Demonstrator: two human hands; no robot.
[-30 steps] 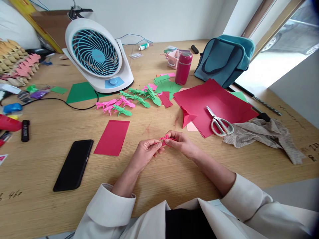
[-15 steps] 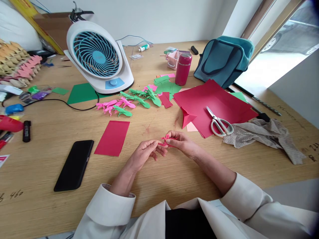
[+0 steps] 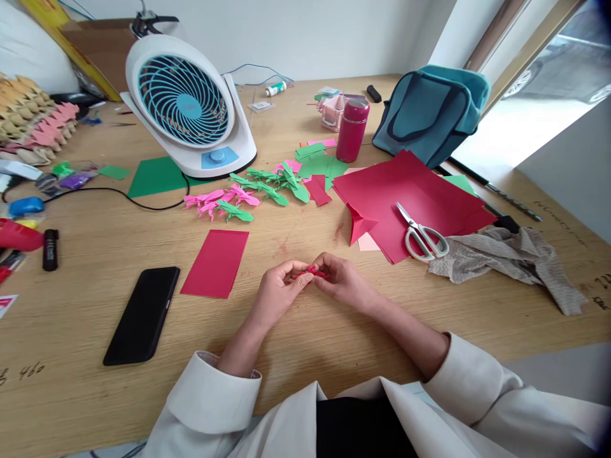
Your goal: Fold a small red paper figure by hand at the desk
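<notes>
Between my fingertips is a small red folded paper figure (image 3: 312, 271), mostly covered by the fingers. My left hand (image 3: 280, 289) pinches its left side, thumb on top. On its other side my right hand (image 3: 344, 280) grips it, and the two hands nearly meet just above the table. To the left lies a stack of red paper rectangles (image 3: 214, 264). Beyond the hands sit several green folded paper figures (image 3: 292, 184) and pink folded paper figures (image 3: 244, 195). Large red paper sheets (image 3: 443, 207) are spread to the right, with white-handled scissors (image 3: 422, 238) resting on them.
A black phone (image 3: 142, 316) lies at the left front. The white fan (image 3: 191, 108) stands behind the figures, its black cord running left. At the back are a red flask (image 3: 352, 131) and a teal bag (image 3: 427, 117). A crumpled cloth (image 3: 501, 261) lies right of the scissors.
My left hand has shifted its hold, its fingers now curled over the red figure from behind. My right hand has turned slightly, and the figure is more covered than before.
</notes>
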